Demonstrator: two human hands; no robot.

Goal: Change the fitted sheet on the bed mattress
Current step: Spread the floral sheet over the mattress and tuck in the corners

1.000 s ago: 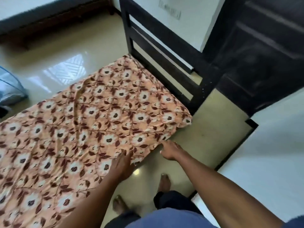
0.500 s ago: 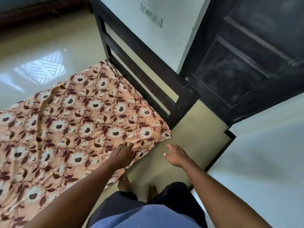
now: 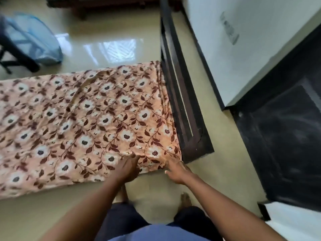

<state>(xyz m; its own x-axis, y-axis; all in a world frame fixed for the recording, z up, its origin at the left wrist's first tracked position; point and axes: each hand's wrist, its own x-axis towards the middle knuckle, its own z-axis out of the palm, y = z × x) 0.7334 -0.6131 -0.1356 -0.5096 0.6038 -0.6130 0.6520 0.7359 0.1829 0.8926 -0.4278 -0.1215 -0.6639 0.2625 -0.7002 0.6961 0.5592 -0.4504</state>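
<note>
Right now the fitted sheet [image 3: 97, 119], peach with brown-and-white flowers, lies spread over the mattress and hides it completely. It runs away from the fingers toward the far left, wrinkled, with 1 long crease well beyond the left fingertips. Its near corner sits directly under both hands, hard against the dark bed frame [image 3: 184, 119] just beyond the right fingers.

Step in hand, as I read it: freeing this corner to strip the old sheet. To do it well:
- Get the fingers under the hem at the corner, not on top of the cloth.
- Lift the elastic clear of the mattress edge.
- Peel back along the near side.

Pulling flat cloth from above would likely only drag wrinkles. The frame crowds the corner, so there is little room on the right.

Left hand [image 3: 128, 168]: palm down on the sheet's near edge, fingers straight and lying on the cloth, gripping nothing. Motion blur softens it.

Right hand [image 3: 177, 171]: reaching forward to the corner fold, thumb toward the left hand, fingertips at the cloth. Blur hides whether they pinch it or merely touch.

Both forearms reach down and forward and converge, bringing the hands near each other.

Outward:
- Glossy floor [image 3: 156, 186] below the wrists, with a bare foot [image 3: 185, 199] on it.
- Dark door [image 3: 286, 136] well right of the fingers.
- Pale blue bag [image 3: 40, 40], blurred, far beyond the left fingers.
</note>
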